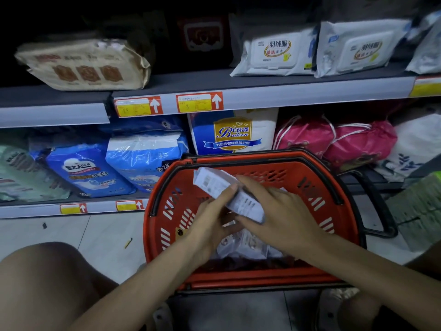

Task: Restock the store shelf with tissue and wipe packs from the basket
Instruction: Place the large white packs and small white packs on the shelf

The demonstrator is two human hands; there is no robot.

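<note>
Hands first: left hand (211, 222) and right hand (281, 211) both grip a flat white printed plastic pack (213, 180), tilted just above the red plastic shopping basket (262, 279) with more pale packs (241, 244) lying inside, in front of the grey store shelf (298, 93).

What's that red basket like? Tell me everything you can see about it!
The red basket looks like plastic, with slotted walls and black handles folded down along its rim. It sits low with its opening up, in front of the bottom shelf. Wrapped packs lie at its bottom. Above the opening the left hand and right hand hold a white pack; they do not seem to touch the basket.
</note>
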